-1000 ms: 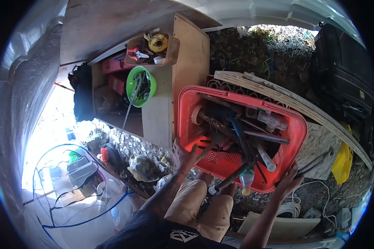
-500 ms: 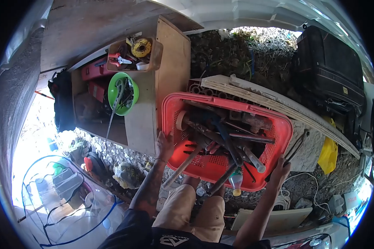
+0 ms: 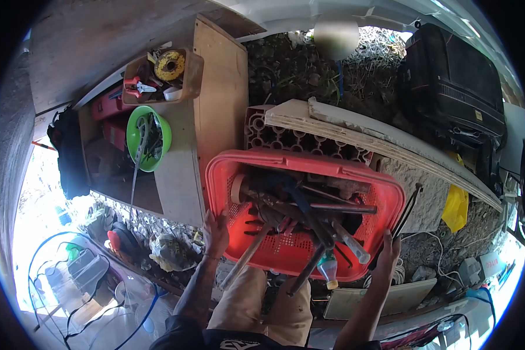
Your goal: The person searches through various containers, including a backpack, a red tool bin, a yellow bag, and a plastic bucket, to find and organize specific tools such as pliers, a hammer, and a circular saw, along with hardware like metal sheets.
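A red plastic basket [image 3: 309, 163] full of tools is held level in front of my legs. My left hand [image 3: 216, 234] grips its left side, fingers against the outer wall. At the lower right corner my right hand [image 3: 387, 251] is closed on the rim. A long dark tool [image 3: 411, 204] with two thin arms slants up beside that hand. Inside lie metal bars and pipes [image 3: 344, 207], a hammer-like tool with a wooden handle [image 3: 248, 256] jutting over the front, and a small clear bottle [image 3: 328, 269] with a yellow cap.
Wooden boards [image 3: 379, 140] rest over a red-brown crate [image 3: 309, 143] behind the basket. At left, a cabinet [image 3: 219, 87] bears a tool bin [image 3: 192, 73] and a green bowl [image 3: 166, 137]. A black case [image 3: 455, 87] stands at back right; a cable [image 3: 440, 256] lies on the ground.
The basket and both hands sit slightly lower and farther left in view. More of the crate shows behind the basket; the surroundings have also shifted left.
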`<state>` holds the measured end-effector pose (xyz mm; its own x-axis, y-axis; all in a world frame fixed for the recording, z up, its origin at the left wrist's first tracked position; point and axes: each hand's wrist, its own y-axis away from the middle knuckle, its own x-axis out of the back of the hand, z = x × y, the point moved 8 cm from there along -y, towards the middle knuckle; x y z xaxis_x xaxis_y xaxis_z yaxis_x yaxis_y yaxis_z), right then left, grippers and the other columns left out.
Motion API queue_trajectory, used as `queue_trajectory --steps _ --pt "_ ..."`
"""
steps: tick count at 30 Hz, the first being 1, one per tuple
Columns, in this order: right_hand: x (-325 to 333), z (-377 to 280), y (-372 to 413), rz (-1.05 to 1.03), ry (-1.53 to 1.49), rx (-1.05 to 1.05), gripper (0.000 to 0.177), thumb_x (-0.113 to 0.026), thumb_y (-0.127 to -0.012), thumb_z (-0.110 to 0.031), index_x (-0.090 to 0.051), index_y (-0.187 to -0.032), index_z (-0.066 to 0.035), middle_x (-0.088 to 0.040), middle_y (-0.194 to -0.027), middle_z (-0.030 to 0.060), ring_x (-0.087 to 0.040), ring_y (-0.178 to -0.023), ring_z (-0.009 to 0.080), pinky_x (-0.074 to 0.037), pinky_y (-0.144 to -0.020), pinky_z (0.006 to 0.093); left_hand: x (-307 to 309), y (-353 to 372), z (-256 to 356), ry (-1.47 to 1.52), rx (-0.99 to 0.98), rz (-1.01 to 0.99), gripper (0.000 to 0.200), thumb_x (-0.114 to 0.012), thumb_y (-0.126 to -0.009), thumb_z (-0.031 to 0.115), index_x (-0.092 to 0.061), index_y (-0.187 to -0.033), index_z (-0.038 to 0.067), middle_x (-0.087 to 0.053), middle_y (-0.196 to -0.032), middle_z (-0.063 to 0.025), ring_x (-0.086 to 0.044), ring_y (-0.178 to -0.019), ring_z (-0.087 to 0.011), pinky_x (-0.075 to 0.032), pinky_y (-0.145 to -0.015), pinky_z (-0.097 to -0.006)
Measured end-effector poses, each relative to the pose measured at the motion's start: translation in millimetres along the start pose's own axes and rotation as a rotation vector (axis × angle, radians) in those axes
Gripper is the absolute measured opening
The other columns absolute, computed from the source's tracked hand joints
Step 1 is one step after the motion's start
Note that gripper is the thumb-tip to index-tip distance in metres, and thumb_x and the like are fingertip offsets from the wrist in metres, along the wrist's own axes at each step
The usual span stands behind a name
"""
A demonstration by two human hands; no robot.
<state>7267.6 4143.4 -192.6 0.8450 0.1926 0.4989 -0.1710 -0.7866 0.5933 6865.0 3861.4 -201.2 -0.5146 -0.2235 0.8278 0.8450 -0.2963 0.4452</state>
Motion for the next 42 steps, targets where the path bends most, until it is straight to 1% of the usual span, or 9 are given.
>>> queue_trajectory --steps 9,13,15,20,28,30,34,39,42 --pt "28.1 60.6 36.5 -0.132 -0.251 -0.193 0.035 -0.056 -0.090 -0.022 -0.050 -0.117 -0.001 -0.055 -0.106 0.0055 -0.052 -0.098 0.0144 -0.041 -0.086 0.0298 15.4 20.5 2.5 -0.024 -0.139 -0.009 0.032 -0.054 -0.090 0.029 -0.049 -0.085 -0.002 -0.054 -0.073 -0.0273 -0.051 -0.070 -0.0474 -0.038 -0.059 -0.0499" --pt "24.3 33.0 47.2 -0.083 -0.190 -0.268 0.032 -0.056 -0.089 -0.019 -0.051 -0.115 -0.002 -0.057 -0.101 0.0045 -0.054 -0.092 0.0131 -0.043 -0.082 0.0285 15.2 7.2 -24.4 0.156 -0.106 -0.048 0.034 -0.056 -0.091 0.030 -0.051 -0.091 -0.004 -0.051 -0.064 -0.0191 -0.050 -0.058 -0.0330 -0.041 -0.059 -0.0419" --pt "22.7 21.2 40.0 -0.113 -0.208 -0.133 0.028 -0.057 -0.088 -0.019 -0.052 -0.110 -0.002 -0.058 -0.095 0.0032 -0.054 -0.087 0.0118 -0.043 -0.078 0.0277 18.1 8.0 -5.0 0.348 -0.017 -0.089 0.043 -0.056 -0.091 0.034 -0.049 -0.101 -0.007 -0.055 -0.077 -0.0154 -0.050 -0.070 -0.0236 -0.042 -0.067 -0.0385" --pt "17.5 -2.5 23.4 -0.062 -0.113 -0.107 0.025 -0.058 -0.087 -0.023 -0.052 -0.098 -0.001 -0.052 -0.079 -0.0004 -0.045 -0.072 0.0088 -0.041 -0.064 0.0262 23.0 -15.6 19.7 0.123 -0.066 -0.153 0.071 -0.051 -0.092 0.042 -0.032 -0.131 -0.014 -0.039 -0.129 -0.0295 -0.044 -0.113 -0.0348 -0.035 -0.098 -0.0407" --pt "10.4 -10.5 19.4 -0.056 -0.305 -0.135 0.032 -0.061 -0.084 -0.029 -0.050 -0.090 0.000 -0.047 -0.072 0.0012 -0.044 -0.066 0.0099 -0.040 -0.054 0.0282 6.3 -42.8 24.4 0.229 -0.134 -0.174 0.057 -0.045 -0.095 0.025 -0.027 -0.136 -0.009 -0.037 -0.136 -0.0245 -0.042 -0.120 -0.0317 -0.031 -0.102 -0.0380" --pt "6.6 -14.0 17.9 -0.070 -0.392 -0.085 0.022 -0.056 -0.084 -0.021 -0.049 -0.091 -0.002 -0.052 -0.068 0.0032 -0.048 -0.052 0.0120 -0.041 -0.045 0.0276 2.5 -56.4 27.0 0.286 -0.175 -0.179 0.060 -0.046 -0.095 0.025 -0.022 -0.138 -0.008 -0.036 -0.138 -0.0244 -0.041 -0.121 -0.0314 -0.031 -0.103 -0.0374" --pt "-2.8 2.4 7.9 -0.183 -0.573 -0.186 0.023 -0.059 -0.078 -0.023 -0.052 -0.087 -0.002 -0.052 -0.068 0.0028 -0.049 -0.058 0.0116 -0.040 -0.048 0.0291 17.6 -57.8 42.0 0.128 -0.342 -0.166 0.060 -0.046 -0.094 0.025 -0.023 -0.138 -0.008 -0.036 -0.138 -0.0242 -0.040 -0.124 -0.0312 -0.030 -0.104 -0.0370" --pt "5.5 24.2 -2.5 -0.204 -0.690 -0.281 0.030 -0.060 -0.075 -0.026 -0.055 -0.087 0.002 -0.051 -0.065 0.0032 -0.049 -0.059 0.0140 -0.039 -0.049 0.0316 22.5 -52.5 60.9 0.170 -0.234 -0.265 0.064 -0.051 -0.092 0.024 -0.020 -0.139 -0.005 -0.031 -0.140 -0.0246 -0.034 -0.129 -0.0325 -0.028 -0.106 -0.0390" --pt "35.7 7.5 0.0 -0.227 -0.515 -0.186 0.031 -0.061 -0.073 -0.025 -0.057 -0.087 0.002 -0.053 -0.063 0.0054 -0.051 -0.060 0.0145 -0.041 -0.051 0.0327 51.4 -20.0 90.0 0.246 -0.292 -0.076 0.059 -0.054 -0.090 0.024 -0.029 -0.134 -0.007 -0.039 -0.134 -0.0237 -0.040 -0.122 -0.0313 -0.029 -0.104 -0.0368"
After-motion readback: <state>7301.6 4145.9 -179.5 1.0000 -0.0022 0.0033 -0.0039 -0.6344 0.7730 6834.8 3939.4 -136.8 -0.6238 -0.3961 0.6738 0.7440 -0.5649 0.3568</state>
